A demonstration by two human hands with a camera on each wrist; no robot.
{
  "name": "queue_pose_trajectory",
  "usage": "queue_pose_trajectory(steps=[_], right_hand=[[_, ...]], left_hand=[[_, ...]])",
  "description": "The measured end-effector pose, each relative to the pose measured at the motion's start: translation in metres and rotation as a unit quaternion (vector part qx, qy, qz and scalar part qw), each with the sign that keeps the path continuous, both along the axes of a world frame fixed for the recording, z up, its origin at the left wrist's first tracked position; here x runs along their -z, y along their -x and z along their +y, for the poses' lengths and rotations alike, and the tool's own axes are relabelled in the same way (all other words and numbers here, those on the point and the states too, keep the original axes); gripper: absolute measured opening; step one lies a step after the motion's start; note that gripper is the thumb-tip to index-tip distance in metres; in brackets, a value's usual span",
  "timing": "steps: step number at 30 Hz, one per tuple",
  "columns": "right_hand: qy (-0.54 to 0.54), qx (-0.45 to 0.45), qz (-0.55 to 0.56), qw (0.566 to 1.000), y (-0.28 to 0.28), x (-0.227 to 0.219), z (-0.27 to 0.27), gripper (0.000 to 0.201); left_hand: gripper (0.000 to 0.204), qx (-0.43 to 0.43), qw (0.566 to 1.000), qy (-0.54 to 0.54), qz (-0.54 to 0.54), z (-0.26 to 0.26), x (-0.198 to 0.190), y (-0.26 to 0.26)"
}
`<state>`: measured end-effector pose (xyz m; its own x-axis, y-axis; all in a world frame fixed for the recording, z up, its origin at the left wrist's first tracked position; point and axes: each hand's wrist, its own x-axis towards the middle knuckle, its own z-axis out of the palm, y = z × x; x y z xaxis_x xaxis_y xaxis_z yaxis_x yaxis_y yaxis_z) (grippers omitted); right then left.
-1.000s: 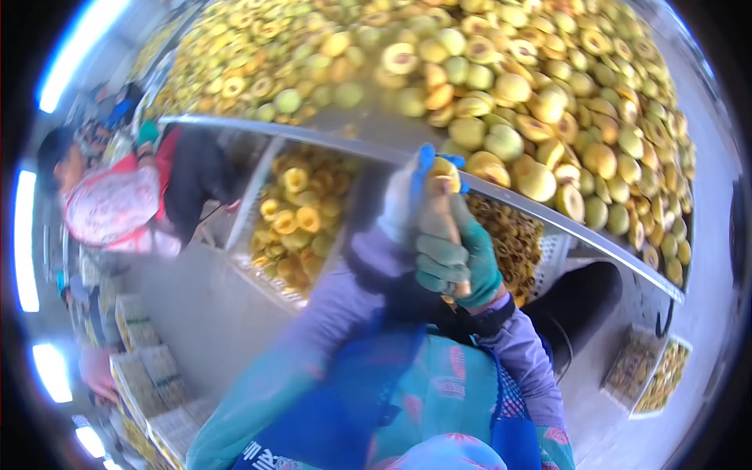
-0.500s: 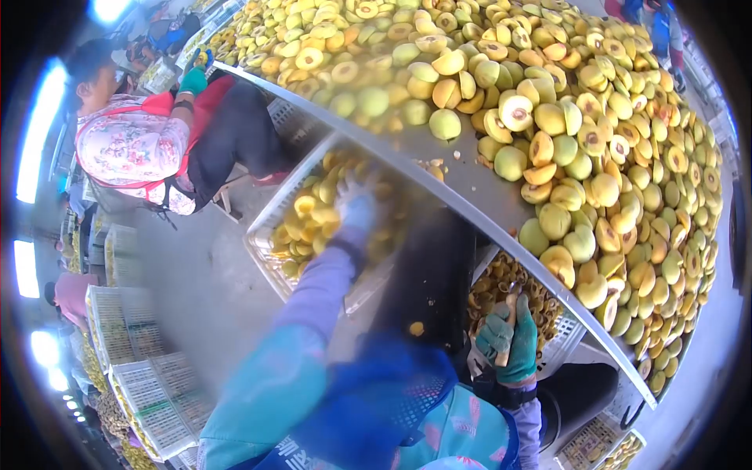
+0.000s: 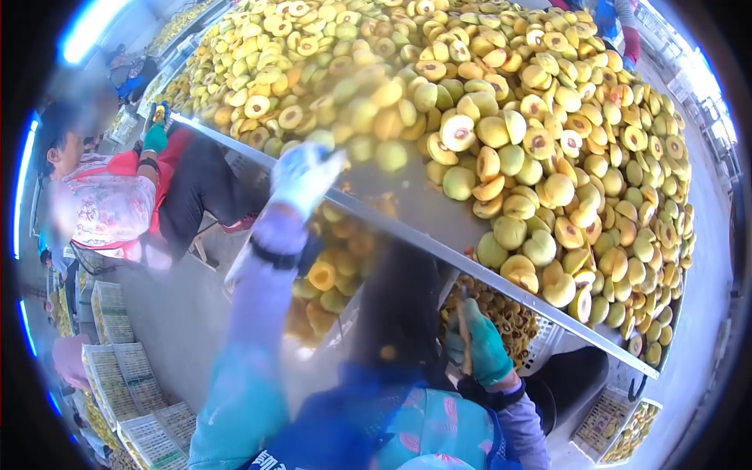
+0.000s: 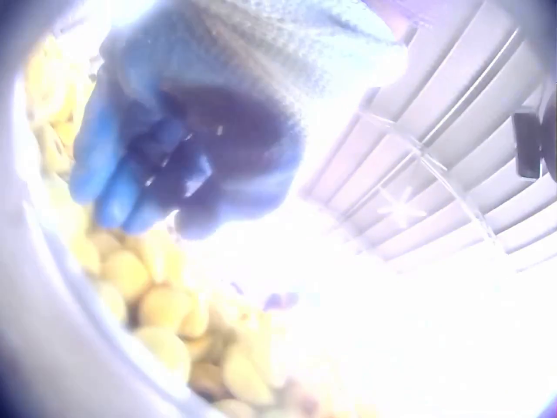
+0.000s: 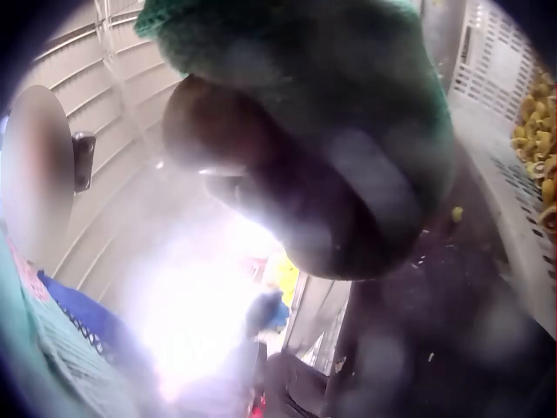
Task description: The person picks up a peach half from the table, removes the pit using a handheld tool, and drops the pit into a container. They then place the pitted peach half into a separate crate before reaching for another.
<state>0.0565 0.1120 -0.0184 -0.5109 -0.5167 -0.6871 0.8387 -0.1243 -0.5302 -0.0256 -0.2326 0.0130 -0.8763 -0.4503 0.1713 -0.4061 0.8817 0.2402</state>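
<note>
Knit-gloved left hand [image 3: 304, 174] over round halved peaches [image 3: 501, 117]; right hand [image 3: 479, 345] grips wooden handle [image 3: 464, 329].

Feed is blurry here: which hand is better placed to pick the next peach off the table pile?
Left, probably. The left hand is raised at the table's edge, empty, right beside the peach pile. The right hand sits low under the table, gripping a tool handle.

Heap of halved yellow peaches [image 3: 501, 117] on the metal table [image 3: 407, 196]; wooden-handled knife [image 3: 465, 333] upright.
</note>
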Motion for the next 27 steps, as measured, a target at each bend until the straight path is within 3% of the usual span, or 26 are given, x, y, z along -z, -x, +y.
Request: queue_pose_trajectory(steps=[1, 2, 4, 7, 8, 9, 10, 11, 12, 15, 16, 18, 21, 22, 25, 27], right_hand=[[-0.006, -0.023, 0.017, 1.000, 0.002, 0.005, -0.002, 0.035], [-0.014, -0.039, 0.067, 0.997, 0.001, 0.012, -0.003, 0.035], [-0.010, -0.032, 0.124, 0.992, 0.000, -0.002, -0.006, 0.036], [-0.020, 0.012, 0.186, 0.982, -0.002, -0.009, 0.000, 0.031], [-0.033, 0.028, 0.228, 0.973, -0.002, -0.009, 0.003, 0.029], [-0.045, 0.045, 0.270, 0.961, 0.001, -0.010, 0.005, 0.027], [-0.063, 0.036, 0.284, 0.956, 0.007, -0.015, 0.009, 0.018], [-0.075, 0.035, 0.332, 0.940, 0.010, -0.008, 0.009, 0.016], [-0.089, 0.032, 0.381, 0.920, 0.013, 0.004, 0.005, 0.014], [-0.144, 0.014, 0.495, 0.857, 0.018, 0.005, 0.002, 0.011], [-0.164, 0.006, 0.527, 0.834, 0.018, 0.003, 0.004, 0.011], [-0.196, 0.057, 0.647, 0.734, 0.017, 0.017, 0.011, 0.012], [-0.262, 0.083, 0.758, 0.592, 0.015, 0.028, 0.021, 0.018], [-0.286, 0.083, 0.782, 0.548, 0.014, 0.030, 0.024, 0.022], [-0.184, 0.048, 0.710, 0.679, 0.009, 0.043, 0.027, 0.036], [-0.188, -0.006, 0.610, 0.770, 0.009, 0.038, 0.026, 0.042]], left_hand=[[0.046, 0.047, 0.991, -0.108, -0.063, 0.021, -0.017, 0.026], [0.052, 0.063, 0.986, -0.099, -0.122, 0.043, -0.015, 0.051], [0.058, 0.191, 0.977, -0.020, -0.098, 0.046, 0.054, 0.092], [0.061, 0.226, 0.944, -0.100, -0.220, 0.063, 0.005, 0.084], [0.054, 0.191, 0.912, -0.330, -0.152, 0.063, 0.008, 0.067], [0.046, 0.163, 0.822, -0.539, -0.082, 0.069, 0.009, 0.052], [0.045, 0.180, 0.713, -0.675, -0.053, 0.081, 0.005, 0.033], [0.044, 0.185, 0.580, -0.793, -0.020, 0.095, 0.002, 0.010], [0.044, 0.254, 0.667, -0.698, 0.064, 0.114, 0.011, -0.006], [0.034, 0.373, 0.816, -0.416, 0.151, 0.162, 0.011, -0.039], [0.030, 0.345, 0.802, -0.462, 0.151, 0.178, 0.015, -0.042], [0.027, 0.399, 0.835, -0.302, 0.229, 0.201, 0.010, -0.051], [0.028, 0.344, 0.750, -0.531, 0.192, 0.219, 0.020, -0.052], [0.029, 0.340, 0.747, -0.540, 0.189, 0.221, 0.022, -0.051], [0.033, 0.326, 0.741, -0.563, 0.166, 0.217, 0.037, -0.046], [0.037, 0.320, 0.761, -0.546, 0.144, 0.207, 0.053, -0.044]])
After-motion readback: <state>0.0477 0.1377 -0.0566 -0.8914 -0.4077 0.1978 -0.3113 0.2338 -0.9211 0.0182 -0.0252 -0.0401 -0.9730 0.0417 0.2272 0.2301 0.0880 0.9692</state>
